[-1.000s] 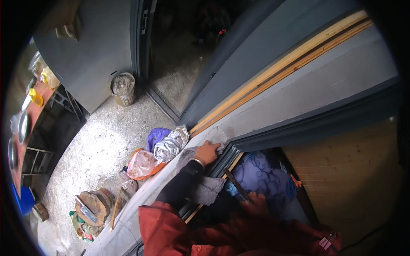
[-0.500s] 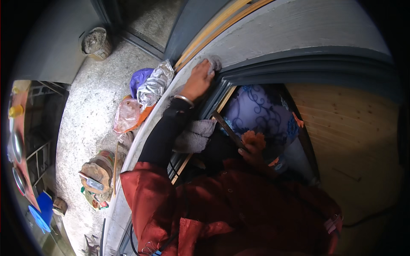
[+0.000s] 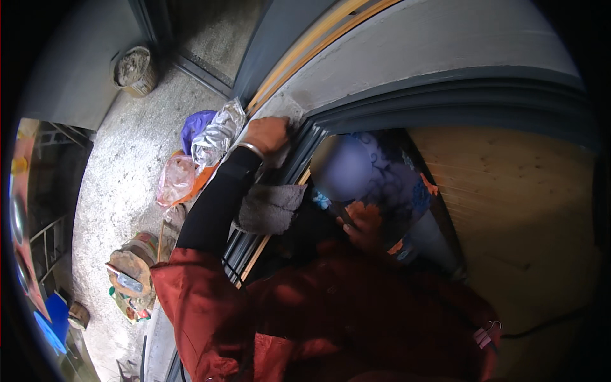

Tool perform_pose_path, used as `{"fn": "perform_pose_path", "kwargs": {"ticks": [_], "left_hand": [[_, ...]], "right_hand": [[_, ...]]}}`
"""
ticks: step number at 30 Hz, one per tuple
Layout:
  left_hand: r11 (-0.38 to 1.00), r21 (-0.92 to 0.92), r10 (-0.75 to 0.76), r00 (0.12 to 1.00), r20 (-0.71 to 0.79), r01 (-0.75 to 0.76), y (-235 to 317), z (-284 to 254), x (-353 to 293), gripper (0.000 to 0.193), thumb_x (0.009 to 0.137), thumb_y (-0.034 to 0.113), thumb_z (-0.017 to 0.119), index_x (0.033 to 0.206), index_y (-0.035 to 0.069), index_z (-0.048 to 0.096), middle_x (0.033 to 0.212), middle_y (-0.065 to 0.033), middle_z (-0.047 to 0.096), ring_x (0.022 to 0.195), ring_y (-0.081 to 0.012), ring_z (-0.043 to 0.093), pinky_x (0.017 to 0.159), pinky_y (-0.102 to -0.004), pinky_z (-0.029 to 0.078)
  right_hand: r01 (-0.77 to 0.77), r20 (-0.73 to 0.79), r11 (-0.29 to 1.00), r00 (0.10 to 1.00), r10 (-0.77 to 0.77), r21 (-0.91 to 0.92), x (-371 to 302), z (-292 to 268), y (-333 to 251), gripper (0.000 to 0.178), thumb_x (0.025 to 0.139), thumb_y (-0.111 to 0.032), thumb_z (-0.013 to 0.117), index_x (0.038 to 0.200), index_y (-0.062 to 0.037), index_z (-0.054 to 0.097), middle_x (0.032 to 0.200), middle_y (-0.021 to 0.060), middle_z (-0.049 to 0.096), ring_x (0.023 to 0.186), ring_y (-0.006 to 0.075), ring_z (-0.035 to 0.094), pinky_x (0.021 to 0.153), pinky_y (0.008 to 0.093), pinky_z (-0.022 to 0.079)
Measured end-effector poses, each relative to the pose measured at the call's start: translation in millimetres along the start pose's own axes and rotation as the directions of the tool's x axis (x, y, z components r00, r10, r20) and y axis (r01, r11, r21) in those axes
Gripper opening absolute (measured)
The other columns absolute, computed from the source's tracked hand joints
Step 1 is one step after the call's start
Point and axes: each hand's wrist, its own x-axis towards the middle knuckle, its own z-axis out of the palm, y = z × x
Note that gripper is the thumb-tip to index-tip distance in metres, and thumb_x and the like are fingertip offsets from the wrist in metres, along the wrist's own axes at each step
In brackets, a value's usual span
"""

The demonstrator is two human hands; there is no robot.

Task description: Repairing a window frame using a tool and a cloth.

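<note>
Left hand (image 3: 267,135) is pressed, fingers curled, on the grey ledge (image 3: 407,44) beside the window frame (image 3: 445,102), seemingly for support. Right hand (image 3: 363,224): grip cannot be told.

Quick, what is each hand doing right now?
Left hand: pressed on the grey window frame corner; grip cannot be told.
Right hand: low in shadow; cannot be told.
</note>
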Motion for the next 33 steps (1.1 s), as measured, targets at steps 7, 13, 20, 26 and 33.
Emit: {"fn": "perform_pose_path", "kwargs": {"ticks": [7,13,20,26,33], "left_hand": [[0.925,-0.355,-0.069,0.859,-0.507,-0.135,20.3,24.8,26.0,0.028,0.089,0.027,0.053,0.1,0.002,0.059,0.099,-0.0204,0.06,0.093,-0.041,0.058,0.082,-0.0489,0.046],[0.967,-0.234,-0.033,0.863,-0.504,-0.1,84.2,-15.5,6.7,0.022,0.089,0.025,0.052,0.088,0.003,0.057,0.088,-0.0175,0.062,0.082,-0.0387,0.06,0.068,-0.0483,0.047],[0.618,-0.425,0.124,0.616,-0.778,-0.661,149.2,-147.4,-28.3,0.026,0.092,0.029,0.053,0.09,0.003,0.058,0.082,-0.0187,0.062,0.075,-0.0371,0.058,0.066,-0.0412,0.047],[0.149,-0.821,-0.26,0.779,-0.57,-0.551,59.2,-162.2,-73.6,0.049,0.096,0.039,0.05,0.129,0.002,0.05,0.123,-0.0098,0.058,0.108,-0.0171,0.056,0.095,-0.027,0.04],[0.874,-0.23,-0.485,0.747,-0.455,0.428,-107.8,-79.2,-117.4,0.035,0.096,0.031,0.045,0.113,0.003,0.057,0.096,-0.0287,0.063,0.09,-0.0458,0.06,0.074,-0.0419,0.05]], "right_hand": [[-0.052,0.003,0.999,0.999,0.052,0.013,4.5,-8.4,-30.0,0.019,0.08,-0.015,0.065,0.097,-0.0073,0.069,0.094,0.0048,0.063,0.091,0.0237,0.057,0.081,0.038,0.041],[-0.113,-0.056,0.992,0.992,0.117,0.06,-10.9,2.3,-20.5,0.022,0.085,-0.015,0.062,0.105,-0.0063,0.067,0.095,0.0049,0.061,0.095,0.0208,0.055,0.089,0.0361,0.039],[-0.385,0.156,0.714,0.917,0.366,0.585,-24.8,12.4,-5.5,0.026,0.091,-0.013,0.058,0.115,-0.0024,0.062,0.078,-0.0023,0.057,0.067,0.0074,0.052,0.064,0.0207,0.039],[-0.473,0.258,0.595,0.873,0.413,0.65,-13.2,-18.3,-38.8,0.009,0.088,-0.015,0.063,0.092,-0.0064,0.063,0.059,-0.0078,0.046,0.053,0.0035,0.043,0.05,0.0195,0.032],[-0.677,0.473,0.212,0.672,0.569,0.705,3.7,-12.9,-74.7,0.016,0.086,-0.017,0.066,0.075,-0.0107,0.057,0.055,-0.0083,0.042,0.05,0.0032,0.04,0.046,0.0199,0.029]]}}
